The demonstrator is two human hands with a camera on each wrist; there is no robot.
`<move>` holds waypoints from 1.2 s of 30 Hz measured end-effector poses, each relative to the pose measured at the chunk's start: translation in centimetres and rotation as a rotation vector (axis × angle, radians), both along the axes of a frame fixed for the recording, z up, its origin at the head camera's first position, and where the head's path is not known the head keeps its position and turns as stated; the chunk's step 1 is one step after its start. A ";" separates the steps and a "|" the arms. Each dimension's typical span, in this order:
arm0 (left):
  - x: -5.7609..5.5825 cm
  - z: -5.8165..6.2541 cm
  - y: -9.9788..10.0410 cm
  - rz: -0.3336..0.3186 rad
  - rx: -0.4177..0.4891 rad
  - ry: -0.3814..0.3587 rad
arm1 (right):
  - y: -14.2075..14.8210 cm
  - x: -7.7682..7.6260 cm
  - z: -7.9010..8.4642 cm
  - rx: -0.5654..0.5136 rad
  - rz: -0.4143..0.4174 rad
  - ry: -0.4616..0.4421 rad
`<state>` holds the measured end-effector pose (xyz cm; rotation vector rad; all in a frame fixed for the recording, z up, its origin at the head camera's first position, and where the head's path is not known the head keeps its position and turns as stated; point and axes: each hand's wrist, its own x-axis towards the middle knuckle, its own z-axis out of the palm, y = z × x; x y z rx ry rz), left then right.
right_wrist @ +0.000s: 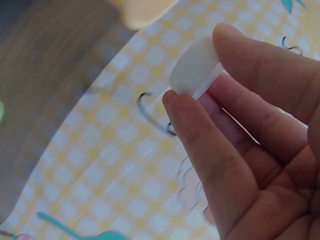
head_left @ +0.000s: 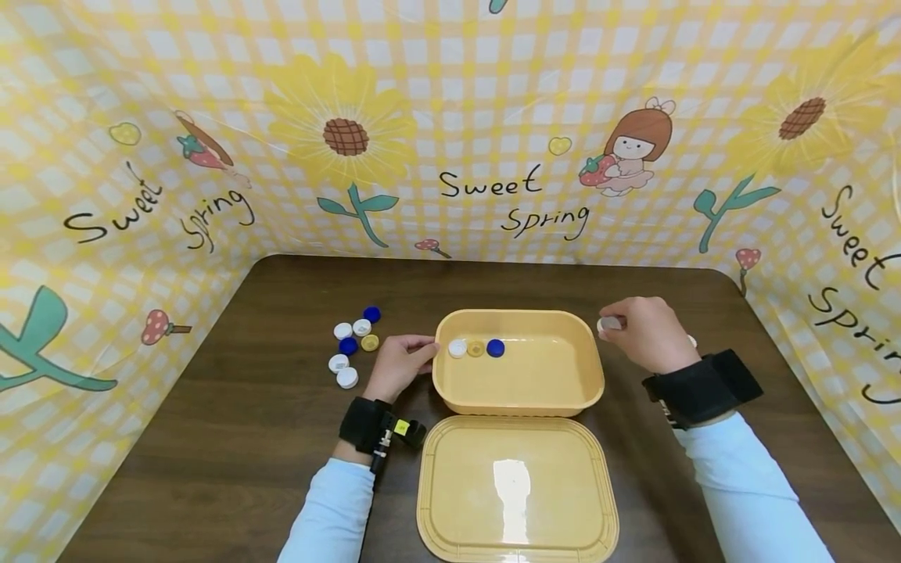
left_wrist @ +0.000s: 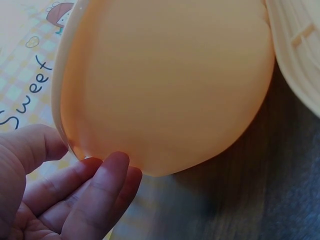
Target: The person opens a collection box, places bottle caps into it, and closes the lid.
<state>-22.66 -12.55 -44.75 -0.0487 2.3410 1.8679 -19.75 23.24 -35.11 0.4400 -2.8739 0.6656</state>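
Observation:
Between thumb and fingertips my right hand (head_left: 649, 332) pinches a white bottle cap (right_wrist: 195, 67), held just beyond the right end of a yellow plastic box (head_left: 521, 391). At the box's left end, my left hand (head_left: 400, 363) grips the rim, thumb and fingertips against the wall in the left wrist view. Inside the box, a white cap (head_left: 457, 348), a yellow cap (head_left: 476, 349) and a blue cap (head_left: 496, 348) lie in a row near the left end. Left of my left hand is a loose group of several caps, among them a blue cap (head_left: 348, 346) and a white cap (head_left: 347, 378).
A yellow lid (head_left: 517, 489) lies flat directly in front of the box. Partly hidden behind my right wrist is another white cap (head_left: 693, 342). The dark wooden table (head_left: 211, 438) is enclosed by a yellow checked cloth (head_left: 450, 94) at the back and sides.

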 end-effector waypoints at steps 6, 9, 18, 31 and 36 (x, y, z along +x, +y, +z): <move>-0.1 -0.2 0.1 0.002 0.011 0.004 | -2.4 -1.3 -0.3 0.005 0.051 0.001; 0.0 -0.2 0.2 -0.005 0.013 0.002 | -3.3 -1.6 -0.7 0.006 0.072 -0.036; 0.0 0.2 0.2 -0.008 0.008 0.024 | -6.1 -3.1 -1.3 0.015 0.116 -0.085; 0.1 0.2 0.1 0.005 -0.009 0.015 | -9.4 -5.1 -2.7 0.085 0.156 -0.222; 0.2 0.2 -0.1 0.014 -0.013 0.015 | -10.2 -5.8 -3.6 0.137 0.178 -0.239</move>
